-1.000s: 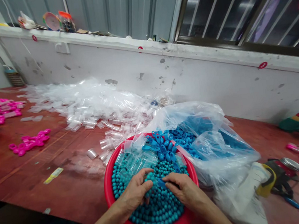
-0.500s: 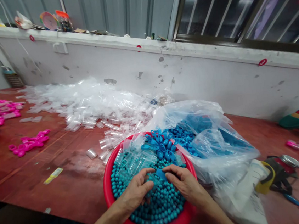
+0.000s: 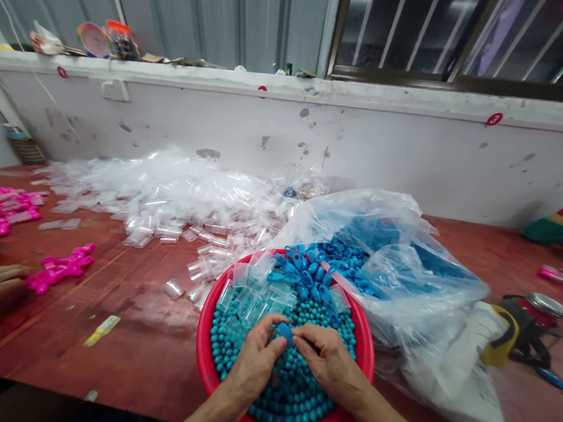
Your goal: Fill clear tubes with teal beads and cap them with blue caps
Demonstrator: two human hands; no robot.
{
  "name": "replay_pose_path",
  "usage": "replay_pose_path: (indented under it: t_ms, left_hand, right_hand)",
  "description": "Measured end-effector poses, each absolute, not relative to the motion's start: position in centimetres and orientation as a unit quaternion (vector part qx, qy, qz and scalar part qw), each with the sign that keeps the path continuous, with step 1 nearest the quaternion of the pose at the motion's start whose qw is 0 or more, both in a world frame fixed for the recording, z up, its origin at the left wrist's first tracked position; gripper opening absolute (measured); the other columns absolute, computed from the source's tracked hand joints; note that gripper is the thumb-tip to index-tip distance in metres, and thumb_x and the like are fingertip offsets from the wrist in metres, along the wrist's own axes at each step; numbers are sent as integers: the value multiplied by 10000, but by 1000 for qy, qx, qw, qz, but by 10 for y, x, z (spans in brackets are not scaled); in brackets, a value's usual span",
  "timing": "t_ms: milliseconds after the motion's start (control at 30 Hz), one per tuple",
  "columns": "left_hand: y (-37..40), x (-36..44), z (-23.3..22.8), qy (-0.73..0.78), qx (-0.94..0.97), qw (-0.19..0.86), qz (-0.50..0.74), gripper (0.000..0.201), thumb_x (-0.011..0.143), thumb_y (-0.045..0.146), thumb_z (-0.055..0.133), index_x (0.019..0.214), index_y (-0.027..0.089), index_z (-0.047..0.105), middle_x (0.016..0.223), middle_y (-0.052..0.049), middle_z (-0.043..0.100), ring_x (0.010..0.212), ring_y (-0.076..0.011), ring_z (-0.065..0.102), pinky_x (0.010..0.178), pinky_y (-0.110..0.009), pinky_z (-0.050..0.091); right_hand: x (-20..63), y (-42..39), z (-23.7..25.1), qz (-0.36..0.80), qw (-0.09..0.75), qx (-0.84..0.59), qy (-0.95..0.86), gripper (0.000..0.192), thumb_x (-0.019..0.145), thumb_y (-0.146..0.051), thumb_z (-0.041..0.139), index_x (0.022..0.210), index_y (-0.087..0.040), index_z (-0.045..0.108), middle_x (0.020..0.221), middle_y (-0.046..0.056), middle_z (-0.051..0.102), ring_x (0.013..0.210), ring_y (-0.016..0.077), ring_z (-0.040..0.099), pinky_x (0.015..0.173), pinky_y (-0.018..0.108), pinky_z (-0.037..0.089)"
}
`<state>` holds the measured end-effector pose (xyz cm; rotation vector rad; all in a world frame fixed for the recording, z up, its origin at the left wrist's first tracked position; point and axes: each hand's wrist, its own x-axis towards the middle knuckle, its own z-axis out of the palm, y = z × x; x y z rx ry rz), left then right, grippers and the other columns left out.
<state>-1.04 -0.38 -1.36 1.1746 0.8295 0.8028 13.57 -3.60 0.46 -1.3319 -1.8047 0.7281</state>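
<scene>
Beads (image 3: 293,416) fill the red basin (image 3: 206,346) at six o'clock, and from my remote seat I've got one blue piece (image 3: 284,332) mid-basin, between the two hands. Right hand (image 3: 322,351): thumb and finger pinched onto it. Left hand (image 3: 255,358): half-curled beside it; whether it grips anything, I can't tell. I'd brace left, pinch lightly right, wrists clear of the clear sleeves (image 3: 263,301) at eleven and loose blue pieces (image 3: 314,281) at one.

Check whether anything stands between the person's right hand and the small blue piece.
Nothing visible does: the right hand appears to touch the blue piece directly, opposite the left hand. The teal beads in the red basin lie beneath, not between.
</scene>
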Motion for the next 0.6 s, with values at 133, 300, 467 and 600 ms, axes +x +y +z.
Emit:
replay_pose_path:
  t_ms: [133, 300, 467, 600]
  left_hand:
    - [-2, -13, -11, 379, 517, 690, 338, 425, 726, 455, 530, 1031, 186, 404, 499, 97, 415, 306, -35, 355, 292, -139, 257]
    - [-2, -16, -8, 341, 537, 707, 310, 438, 739, 482, 515, 1044, 190, 397, 540, 75, 462, 323, -47, 419, 301, -137, 257]
    - [-6, -13, -8, 367, 541, 681, 329, 445, 766, 408, 509, 1145, 214, 380, 581, 82, 410, 344, -26, 363, 319, -137, 287]
    - [-7, -11, -13, 364, 576, 641, 354, 462, 788, 345, 485, 1216, 223, 362, 703, 37, 495, 430, -54, 399, 403, -183, 377]
  right_hand:
    - [148, -32, 9, 384, 386, -475, -691, 231, 802, -245, 479, 971, -208, 634, 830, 16, 569, 690, 121, 534, 658, 243, 444]
    - [153, -22, 8, 520, 461, -499, -517, 395, 655, -314, 632, 1020, -169, 589, 780, 2, 565, 522, 92, 500, 505, 243, 467]
    - [143, -21, 0, 459, 497, -537, -504, 555, 690, -299, 605, 1207, -155, 463, 857, 35, 610, 668, 152, 572, 595, 277, 489]
    - [137, -31, 4, 386, 388, -530, -648, 479, 795, -302, 506, 1248, -160, 438, 1138, 90, 556, 1040, 216, 515, 916, 370, 384]
